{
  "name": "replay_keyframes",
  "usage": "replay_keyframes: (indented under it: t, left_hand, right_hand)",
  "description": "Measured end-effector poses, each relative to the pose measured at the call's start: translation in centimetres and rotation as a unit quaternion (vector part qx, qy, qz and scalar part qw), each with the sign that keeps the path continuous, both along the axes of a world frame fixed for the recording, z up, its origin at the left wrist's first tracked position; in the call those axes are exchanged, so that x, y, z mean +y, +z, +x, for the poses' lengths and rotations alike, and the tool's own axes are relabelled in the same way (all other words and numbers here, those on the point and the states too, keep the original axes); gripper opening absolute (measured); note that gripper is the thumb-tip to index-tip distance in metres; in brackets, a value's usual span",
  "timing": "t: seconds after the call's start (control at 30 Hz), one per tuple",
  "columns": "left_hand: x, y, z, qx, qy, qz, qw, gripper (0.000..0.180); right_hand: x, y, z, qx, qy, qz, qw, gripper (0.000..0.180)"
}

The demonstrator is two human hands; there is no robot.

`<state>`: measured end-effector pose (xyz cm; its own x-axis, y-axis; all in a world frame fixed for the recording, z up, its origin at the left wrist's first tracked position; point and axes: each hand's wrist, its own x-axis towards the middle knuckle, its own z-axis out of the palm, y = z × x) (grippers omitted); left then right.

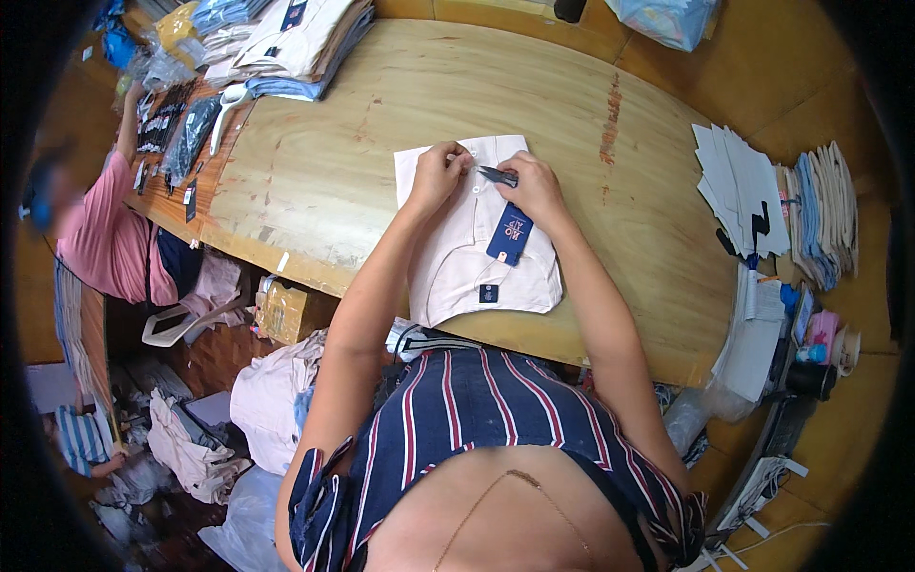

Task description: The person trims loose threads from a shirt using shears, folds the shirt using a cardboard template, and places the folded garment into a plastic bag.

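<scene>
On wooden table (381,105), folded white shirt (457,257), navy tag (508,234).

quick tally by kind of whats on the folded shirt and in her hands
folded white shirt: 1
dark blue hang tag: 1
small dark label: 1
thread snips, in the right hand: 1
left hand pinches the shirt near the collar
total: 4 things
</scene>
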<state>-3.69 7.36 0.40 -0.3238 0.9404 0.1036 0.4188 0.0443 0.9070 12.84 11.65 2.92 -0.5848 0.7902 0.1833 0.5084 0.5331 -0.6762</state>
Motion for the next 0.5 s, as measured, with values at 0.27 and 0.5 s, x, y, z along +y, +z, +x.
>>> replay_keyframes:
  t: [0.27,0.5]
  left_hand:
    - [0.2,-0.9,-0.3,0.041,0.006,0.066,0.997,0.012]
    - [-6.4,5.4,-0.9,0.148,-0.109,0.036,0.982,0.01]
  right_hand:
    - [1.2,-1.1,-1.8,-0.039,0.02,0.016,0.999,0.024]
    - [4.1,-2.1,4.4,-0.041,-0.177,-0.092,0.979,0.03]
